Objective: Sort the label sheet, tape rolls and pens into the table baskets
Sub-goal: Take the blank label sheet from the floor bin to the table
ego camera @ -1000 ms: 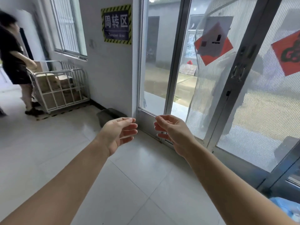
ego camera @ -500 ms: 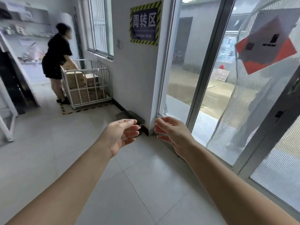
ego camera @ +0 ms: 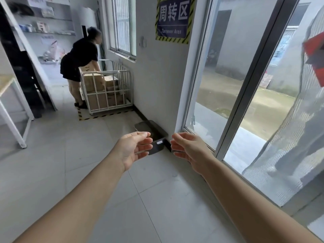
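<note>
No label sheet, tape roll, pen or table basket shows in the head view. My left hand (ego camera: 135, 148) is stretched out in front of me over the tiled floor, palm turned inward, fingers relaxed and holding nothing. My right hand (ego camera: 188, 149) is held out beside it, a short gap apart, fingers loosely bent and empty too. Both forearms reach in from the bottom of the frame.
A dark plastic bin (ego camera: 150, 135) sits on the floor against the wall behind my hands. A person (ego camera: 78, 64) bends over a white wire cart (ego camera: 107, 90) of cardboard boxes. A glass sliding door (ego camera: 245, 95) fills the right; a white table frame (ego camera: 15, 118) stands at left.
The view has swung left, bringing the person, cart and shelves further into the frame and pushing the door to the right. My hands keep the same outstretched, empty pose.
</note>
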`<state>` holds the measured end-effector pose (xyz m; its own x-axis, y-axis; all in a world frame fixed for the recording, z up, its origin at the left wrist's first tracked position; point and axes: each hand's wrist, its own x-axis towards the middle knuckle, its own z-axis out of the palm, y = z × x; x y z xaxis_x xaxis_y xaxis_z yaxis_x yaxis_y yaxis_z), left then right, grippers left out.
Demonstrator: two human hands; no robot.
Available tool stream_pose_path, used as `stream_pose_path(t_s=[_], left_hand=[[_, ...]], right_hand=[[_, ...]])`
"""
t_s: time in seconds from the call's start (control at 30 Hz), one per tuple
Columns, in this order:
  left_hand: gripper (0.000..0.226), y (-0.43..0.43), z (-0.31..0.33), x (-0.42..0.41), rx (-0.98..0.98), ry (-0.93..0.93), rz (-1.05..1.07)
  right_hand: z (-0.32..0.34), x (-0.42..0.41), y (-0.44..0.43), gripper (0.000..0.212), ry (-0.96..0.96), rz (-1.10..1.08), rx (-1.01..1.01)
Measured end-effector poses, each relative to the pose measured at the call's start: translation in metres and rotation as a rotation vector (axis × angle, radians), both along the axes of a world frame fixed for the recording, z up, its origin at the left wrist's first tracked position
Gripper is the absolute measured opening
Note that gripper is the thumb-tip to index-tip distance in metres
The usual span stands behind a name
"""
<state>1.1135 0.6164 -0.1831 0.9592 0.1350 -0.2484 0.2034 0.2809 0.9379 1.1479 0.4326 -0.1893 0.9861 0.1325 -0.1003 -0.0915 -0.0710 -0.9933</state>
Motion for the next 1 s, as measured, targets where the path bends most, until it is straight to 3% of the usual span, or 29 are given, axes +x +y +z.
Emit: stream_pose_path(t_s=[0.77, 1.0], left_hand=[[0.013, 0.070, -0.029, 0.311, 0.005, 0.111, 0.031], [0.013, 0.070, -0.036, 0.413, -0.007, 0.109, 0.051]], right_hand=[[-0.033, 0.315, 0.083, 0.017, 0.093, -0.003, -0.041], [-0.032, 0.414, 0.084, 0.005, 0.100, 0.054, -0.035]])
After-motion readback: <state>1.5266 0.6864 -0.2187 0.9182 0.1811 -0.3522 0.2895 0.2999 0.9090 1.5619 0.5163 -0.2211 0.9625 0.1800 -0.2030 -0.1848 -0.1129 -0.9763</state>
